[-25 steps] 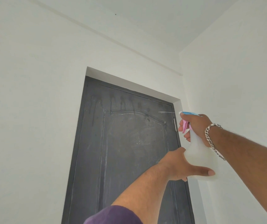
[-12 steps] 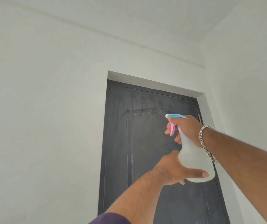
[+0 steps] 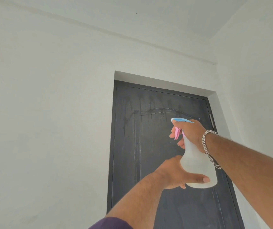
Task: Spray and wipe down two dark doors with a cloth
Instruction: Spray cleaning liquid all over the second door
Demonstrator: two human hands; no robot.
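A dark grey panelled door [image 3: 150,146] fills the middle of the view, with wet drip streaks running down its upper part. I hold a translucent spray bottle [image 3: 197,164] with a blue head and pink trigger up in front of it, nozzle pointing left at the door. My right hand [image 3: 188,134] grips the bottle's neck, fingers curled over the trigger. My left hand [image 3: 177,176] cups the bottle's base from below, thumb stretched across its bottom. No cloth is in view.
White walls surround the door: a broad one on the left [image 3: 49,129] and a side wall close on the right [image 3: 256,96]. A silver chain bracelet [image 3: 206,146] hangs on my right wrist. A hinge [image 3: 211,119] shows on the door's right edge.
The bottle and both hands have swept left across the door, from its right edge toward the middle. The spray jet seen a second ago is gone.
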